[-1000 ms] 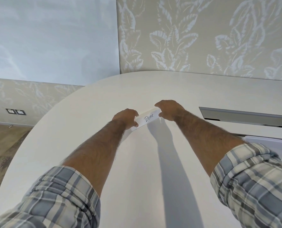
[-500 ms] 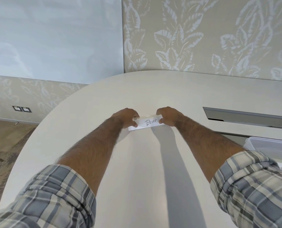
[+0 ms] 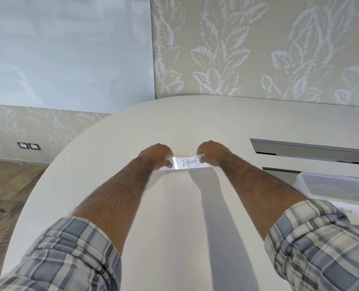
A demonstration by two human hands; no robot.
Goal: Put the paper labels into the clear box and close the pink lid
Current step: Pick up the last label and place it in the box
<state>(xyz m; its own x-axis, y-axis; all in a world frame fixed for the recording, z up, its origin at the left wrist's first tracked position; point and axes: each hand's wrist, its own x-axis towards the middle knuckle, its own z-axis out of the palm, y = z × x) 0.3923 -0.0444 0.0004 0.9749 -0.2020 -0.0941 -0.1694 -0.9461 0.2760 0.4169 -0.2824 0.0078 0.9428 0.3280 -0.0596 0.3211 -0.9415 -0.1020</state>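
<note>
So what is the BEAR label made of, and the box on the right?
The BEAR label looks like white paper: matte, with pen writing on it. A shiny see-through strip along its top edge hints at clear plastic around it, though I can't be sure. The box looks like clear plastic: cloudy, see-through walls and a smooth rounded rim.

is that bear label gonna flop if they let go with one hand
Probably light: the label is held by mere fingertip pinches of the left hand and right hand. It spans the gap without sagging, so it is likely fairly stiff, though they may be pulling it taut. Its glare hints at a slick face.
</note>
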